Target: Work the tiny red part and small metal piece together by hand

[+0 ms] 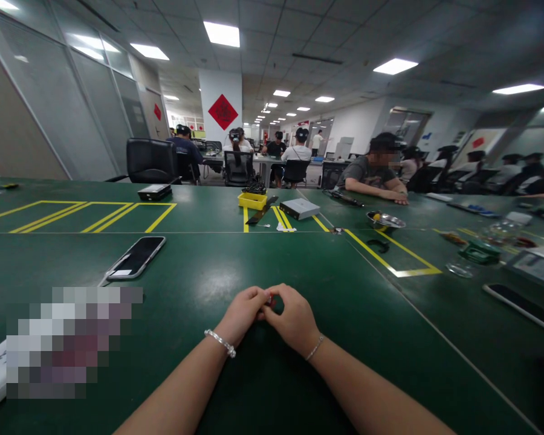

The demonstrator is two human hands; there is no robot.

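Observation:
My left hand (243, 311) and my right hand (294, 317) meet just above the green tabletop (199, 362), in the middle of the view. Both have their fingertips pinched together around a small red item (271, 299). Most of it is hidden behind the fingers, so its kind does not show. A silver bangle (220, 343) circles my left wrist, and a thin chain bracelet (316, 347) is on the right one.
Left of my hands lies a phone (138, 258) with a cable, near a blurred-out patch. Beyond are a yellow tray (252, 200), a grey box (300, 208) and a metal bowl (386, 220). Another phone (523, 308) lies at right. A person (376, 169) leans on the table's far side.

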